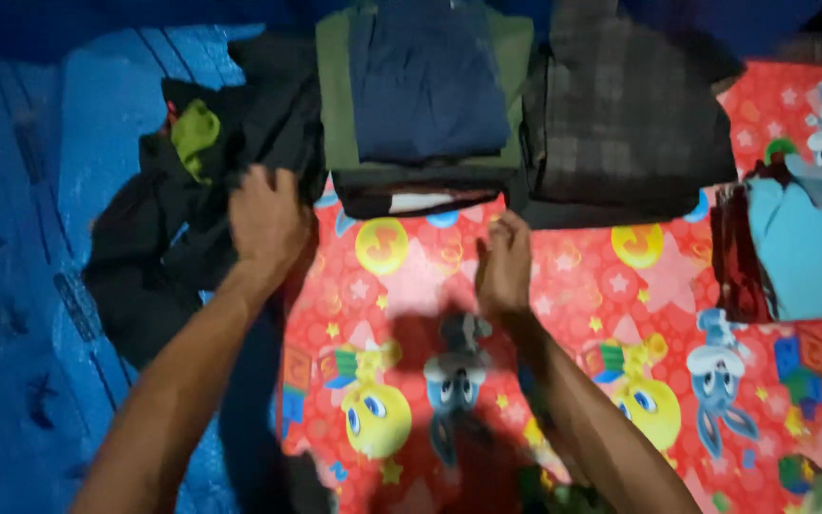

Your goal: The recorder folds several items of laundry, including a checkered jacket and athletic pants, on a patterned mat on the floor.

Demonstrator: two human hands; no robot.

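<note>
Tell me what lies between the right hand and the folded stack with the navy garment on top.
In the head view only a short bare stretch of red cartoon-print mat separates the right hand from the folded stack; no garment lies there.

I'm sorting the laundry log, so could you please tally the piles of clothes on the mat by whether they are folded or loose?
Folded stacks: 3 — navy-on-green stack, dark plaid stack, light blue and maroon stack
Loose heaps: 1 — black heap, under the left hand
Total: 4
</note>
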